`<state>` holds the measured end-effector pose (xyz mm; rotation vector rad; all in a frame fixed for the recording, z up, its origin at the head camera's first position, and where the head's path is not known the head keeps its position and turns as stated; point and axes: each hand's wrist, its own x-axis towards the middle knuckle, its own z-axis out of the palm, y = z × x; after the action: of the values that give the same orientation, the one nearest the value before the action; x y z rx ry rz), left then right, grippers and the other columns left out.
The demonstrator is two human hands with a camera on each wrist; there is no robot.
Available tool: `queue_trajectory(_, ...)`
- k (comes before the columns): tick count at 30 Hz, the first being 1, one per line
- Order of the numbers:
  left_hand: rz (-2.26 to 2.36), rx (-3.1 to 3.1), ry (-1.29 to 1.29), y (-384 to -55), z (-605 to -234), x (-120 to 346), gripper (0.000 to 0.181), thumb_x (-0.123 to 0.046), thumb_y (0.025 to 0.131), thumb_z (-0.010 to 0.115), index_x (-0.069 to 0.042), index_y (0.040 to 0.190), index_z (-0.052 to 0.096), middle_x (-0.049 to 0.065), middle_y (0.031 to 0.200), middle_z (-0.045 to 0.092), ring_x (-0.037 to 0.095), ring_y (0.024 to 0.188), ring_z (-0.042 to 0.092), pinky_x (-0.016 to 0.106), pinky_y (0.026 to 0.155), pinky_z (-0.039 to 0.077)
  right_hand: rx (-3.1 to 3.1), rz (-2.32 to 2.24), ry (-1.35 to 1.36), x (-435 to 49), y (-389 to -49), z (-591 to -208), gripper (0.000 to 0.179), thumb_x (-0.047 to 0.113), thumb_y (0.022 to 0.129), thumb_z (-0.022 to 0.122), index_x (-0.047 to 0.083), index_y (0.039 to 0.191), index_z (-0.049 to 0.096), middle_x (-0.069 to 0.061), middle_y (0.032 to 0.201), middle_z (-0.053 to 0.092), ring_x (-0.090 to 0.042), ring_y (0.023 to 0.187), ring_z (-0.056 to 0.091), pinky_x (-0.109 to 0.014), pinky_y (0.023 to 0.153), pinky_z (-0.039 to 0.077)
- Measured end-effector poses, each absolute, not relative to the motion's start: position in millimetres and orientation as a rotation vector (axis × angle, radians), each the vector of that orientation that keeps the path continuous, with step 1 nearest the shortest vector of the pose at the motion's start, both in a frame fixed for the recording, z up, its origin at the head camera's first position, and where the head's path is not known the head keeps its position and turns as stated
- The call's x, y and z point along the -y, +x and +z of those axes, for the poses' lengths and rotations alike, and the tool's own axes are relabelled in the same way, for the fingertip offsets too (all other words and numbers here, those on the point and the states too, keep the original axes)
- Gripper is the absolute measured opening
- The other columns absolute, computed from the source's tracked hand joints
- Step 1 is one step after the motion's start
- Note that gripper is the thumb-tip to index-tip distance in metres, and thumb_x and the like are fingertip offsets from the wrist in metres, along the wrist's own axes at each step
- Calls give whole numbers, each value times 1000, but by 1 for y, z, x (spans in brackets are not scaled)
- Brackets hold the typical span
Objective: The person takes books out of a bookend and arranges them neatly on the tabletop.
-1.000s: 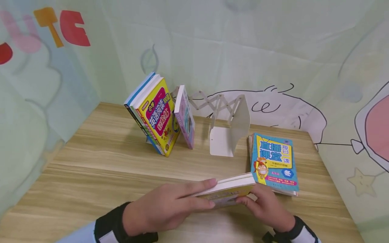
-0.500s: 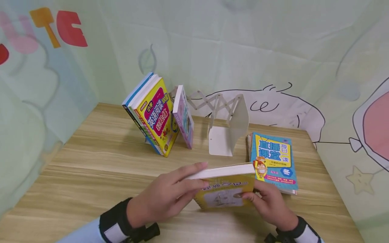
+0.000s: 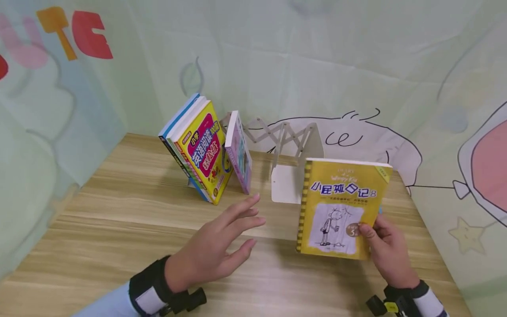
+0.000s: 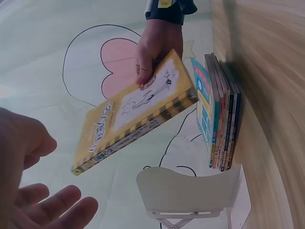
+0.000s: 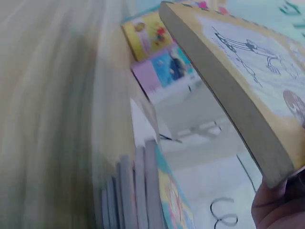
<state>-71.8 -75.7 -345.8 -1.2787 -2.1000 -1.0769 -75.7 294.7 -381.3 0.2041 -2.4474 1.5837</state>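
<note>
The right hand (image 3: 390,255) pinched the book (image 3: 340,198) by one side, above the table (image 3: 119,207) toward its right edge; the left hand (image 3: 211,248), fingers spread, held nothing. The book seemed light, fairly stiff, best gripped across its thickness.

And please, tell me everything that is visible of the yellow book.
The yellow book is closed and looks paper-covered, with blue title characters and a line-drawn figure on a pale panel, beside a round brown badge. Its spine is striped dark and yellow; the top page edges are whitish. It is held above the table, front towards the head camera. The right grip pinches its lower right side; nothing else visibly touches it.
</note>
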Motion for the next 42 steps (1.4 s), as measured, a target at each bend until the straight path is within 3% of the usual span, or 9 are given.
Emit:
queue_trajectory(3,-1062,2112,-1277,-72,-345,76,35,-18,92,54,-7,125,53,16,146,33,21,115,55,26,97,44,2349,1708,14,-304,-81,-381,29,16,95,52,-2,118,54,5,98,66,-7,77,64,-20,59,53)
queue_trajectory(14,-1067,2145,-1251,-72,-349,76,35,-19,92,54,-9,125,54,13,147,33,20,116,55,23,98,43,2338,2078,-341,-344,-97,-396,65,39,93,51,0,142,33,-2,113,57,-11,87,64,-28,72,56)
queue_trajectory(19,-1073,2168,-1241,-71,-351,77,36,-20,92,54,-10,126,53,11,148,32,19,116,55,22,97,43,2496,1949,-527,-351,-105,-399,77,49,91,47,-1,146,25,3,102,61,-10,83,65,-29,70,56)
queue_trajectory(23,-1062,2194,-1231,-70,-352,78,37,-20,92,54,-12,128,53,10,149,32,17,116,54,22,97,44,2643,1703,-650,-352,-109,-400,83,60,88,44,1,145,29,-1,100,63,-11,79,64,-28,65,56)
queue_trajectory(29,-1061,2267,-1209,-69,-354,79,41,-18,89,57,-17,130,52,4,150,30,13,118,53,21,95,45,2834,1177,-779,-354,-113,-407,86,69,83,44,0,135,47,-15,103,62,-19,78,56,-25,54,46)
queue_trajectory(34,-1027,2308,-1205,-70,-355,79,42,-16,87,58,-18,130,52,0,149,32,14,128,44,26,96,45,2880,1049,-828,-357,-113,-408,82,66,84,45,5,138,44,-20,117,56,-27,94,52,-27,59,42)
queue_trajectory(42,-966,2330,-1221,-71,-356,78,46,-20,85,60,-18,130,52,0,149,33,15,131,40,34,100,43,2828,1020,-697,-356,-110,-399,66,54,89,47,4,132,49,-20,120,53,-29,98,52,-26,59,50)
